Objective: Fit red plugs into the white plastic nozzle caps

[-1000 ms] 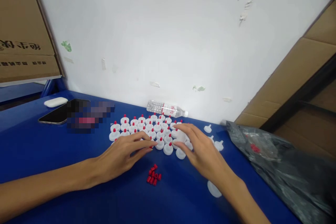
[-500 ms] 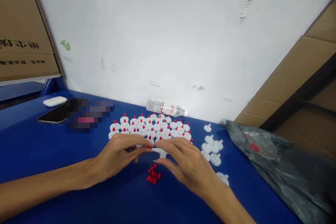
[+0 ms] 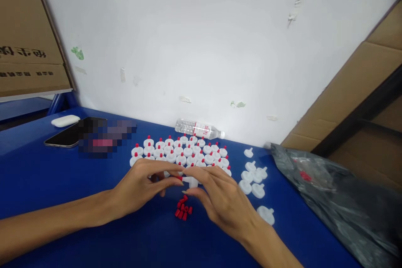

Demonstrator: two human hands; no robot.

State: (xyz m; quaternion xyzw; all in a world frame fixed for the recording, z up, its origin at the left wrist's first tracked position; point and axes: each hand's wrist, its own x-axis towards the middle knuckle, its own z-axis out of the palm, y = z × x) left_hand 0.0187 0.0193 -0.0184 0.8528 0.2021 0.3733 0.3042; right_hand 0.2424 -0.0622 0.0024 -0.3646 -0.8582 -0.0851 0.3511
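Note:
Between the thumb and fingers of my right hand [image 3: 220,197] is a white nozzle lid [image 3: 192,182], tilted so its spout points left. My left hand [image 3: 150,178] pinches a small red cap [image 3: 180,178] at the tip of that spout; how far it sits on the spout is partly hidden by fingers. Below the hands lies a small pile of loose red caps [image 3: 182,207]. Behind them stand rows of white lids with red tips [image 3: 171,157], the nearest ones covered by my hands. Several white lids without red caps [image 3: 258,190] lie on the right.
A clear plastic bottle [image 3: 199,129] lies against the wall. On the left of the blue table [image 3: 125,238] are a phone [image 3: 67,136] and a white case [image 3: 65,121]. A dark plastic bag [image 3: 329,205] with a clear packet spreads along the right, beside cardboard [image 3: 339,96].
The red cap now shows at the spout's tip between my left fingers. My right hand has shifted slightly left and down, uncovering more of the nearest loose lid.

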